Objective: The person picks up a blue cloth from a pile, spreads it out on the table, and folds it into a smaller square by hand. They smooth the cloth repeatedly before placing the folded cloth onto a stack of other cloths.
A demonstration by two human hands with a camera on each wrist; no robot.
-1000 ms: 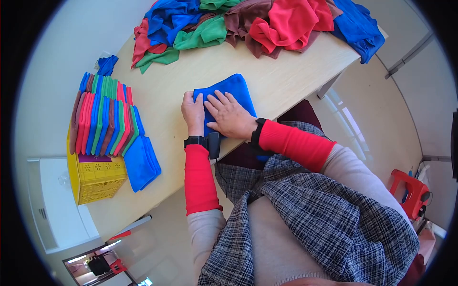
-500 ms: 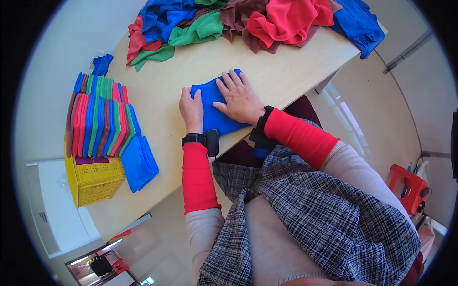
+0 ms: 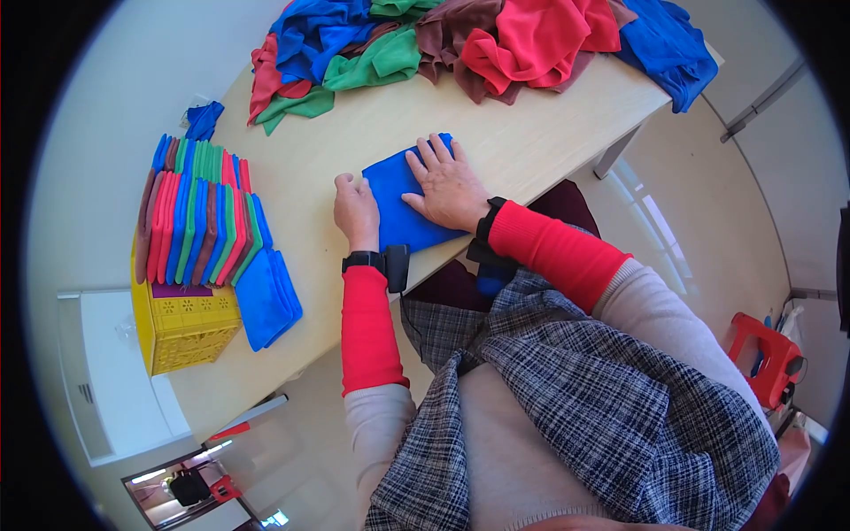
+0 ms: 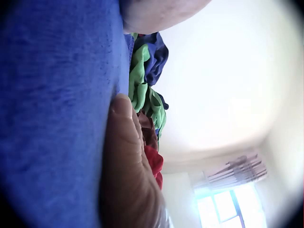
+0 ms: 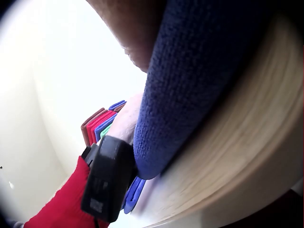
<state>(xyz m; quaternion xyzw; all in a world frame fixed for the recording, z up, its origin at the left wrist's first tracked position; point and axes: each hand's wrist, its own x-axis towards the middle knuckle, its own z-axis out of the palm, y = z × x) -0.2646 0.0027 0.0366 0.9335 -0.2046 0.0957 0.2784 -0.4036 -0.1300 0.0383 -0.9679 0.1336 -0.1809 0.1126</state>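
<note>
Near the middle of the head view, the right hand [image 3: 450, 188] rests, fingers apart, on the blue cloth [image 3: 398, 212]; whether the left hand [image 3: 357, 213] grips its left edge, I cannot tell. Left wrist view shows the cloth at left, right wrist view at upper right.

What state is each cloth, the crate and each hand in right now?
Blue cloth under the right hand: folded, flat on the table
Right hand: open, fingers spread on that cloth
Left hand: at the cloth's edge, grip unclear
Cloth rows: folded, on edge
Yellow crate: loaded with cloths
Blue cloth beside crate: folded
Cloth heap: unfolded, rumpled
</note>
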